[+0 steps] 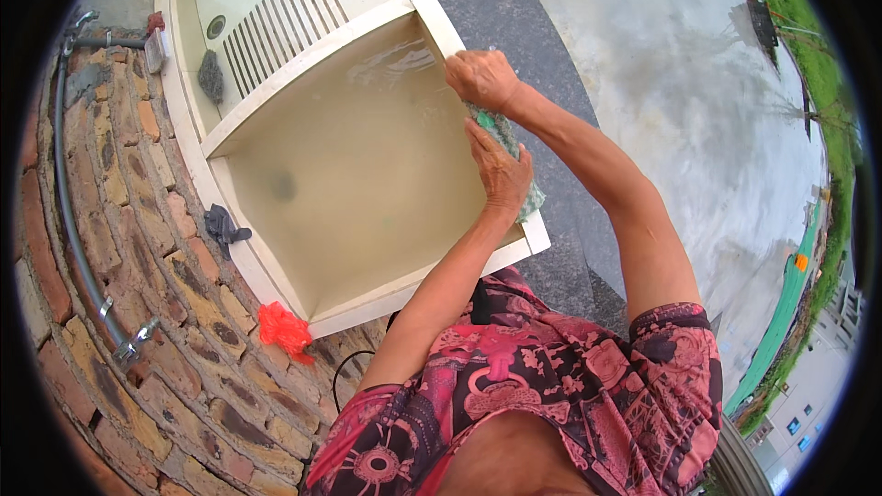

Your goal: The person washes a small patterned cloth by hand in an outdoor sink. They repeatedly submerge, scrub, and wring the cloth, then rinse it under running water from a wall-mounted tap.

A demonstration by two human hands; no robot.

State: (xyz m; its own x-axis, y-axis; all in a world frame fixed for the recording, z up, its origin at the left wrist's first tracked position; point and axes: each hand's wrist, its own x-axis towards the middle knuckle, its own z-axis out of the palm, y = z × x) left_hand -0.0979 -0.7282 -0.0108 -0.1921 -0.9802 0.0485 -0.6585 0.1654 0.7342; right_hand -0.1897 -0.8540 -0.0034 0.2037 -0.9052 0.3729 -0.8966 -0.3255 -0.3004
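Before me is a cream-white laundry sink [413, 3] with a basin of cloudy water [358, 186]. A wet green-and-white patterned cloth [532, 201] lies along the basin's right rim and hangs over its outer side. My right hand [484, 79] is curled in a fist on the upper end of this cloth, at the rim. Lower on the same rim, my left hand [501, 171] grips the cloth, its fingers towards the water and its thumb on the outer side. A blurred dark patch [281, 184] shows under the water; I cannot tell what it is.
Beyond a divider lies a ridged washboard section [282, 27] with a steel-wool scourer [210, 76] and a drain [216, 27]. A dark cloth [224, 226] and a red plastic bag [284, 331] sit at the left edge. A brick wall [172, 234] carries a pipe [63, 151] and tap [134, 343].
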